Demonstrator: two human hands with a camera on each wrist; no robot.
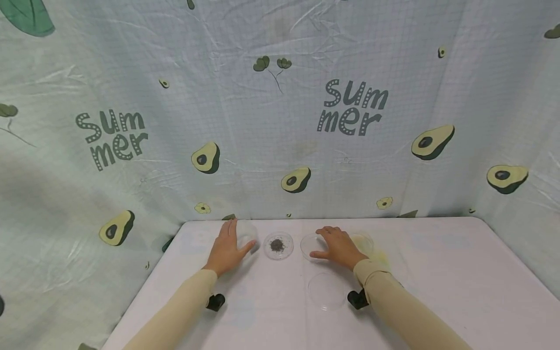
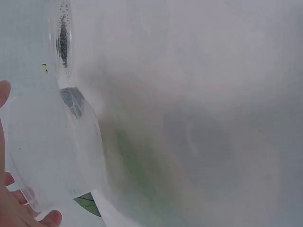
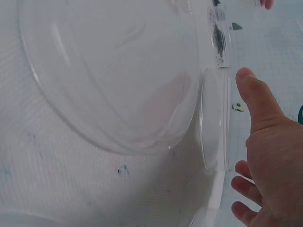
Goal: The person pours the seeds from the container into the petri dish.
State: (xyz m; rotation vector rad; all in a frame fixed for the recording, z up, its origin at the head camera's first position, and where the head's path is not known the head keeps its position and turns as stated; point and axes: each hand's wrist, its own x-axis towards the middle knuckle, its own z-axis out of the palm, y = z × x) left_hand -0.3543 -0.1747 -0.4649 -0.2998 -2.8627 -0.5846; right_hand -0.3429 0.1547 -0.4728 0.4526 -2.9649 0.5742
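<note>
My left hand (image 1: 228,249) is spread beside a clear plastic container (image 2: 52,151), its fingers straight and thumb held apart. Some fingertips show at the container's lower edge in the left wrist view. To the right of this hand, a clear petri dish (image 1: 278,257) holds a small heap of dark granules (image 1: 277,245). My right hand (image 1: 338,247) reaches over another clear petri dish (image 1: 308,249), thumb and fingers spread wide. In the right wrist view the hand stands beside that dish, without its fingers closing round it.
Nearer to me lies a clear round dish or lid (image 1: 327,291), large in the right wrist view. A dish with pale yellowish contents (image 1: 364,241) is partly behind the right hand. The white table (image 1: 455,272) ends at a printed cloth backdrop (image 1: 262,121).
</note>
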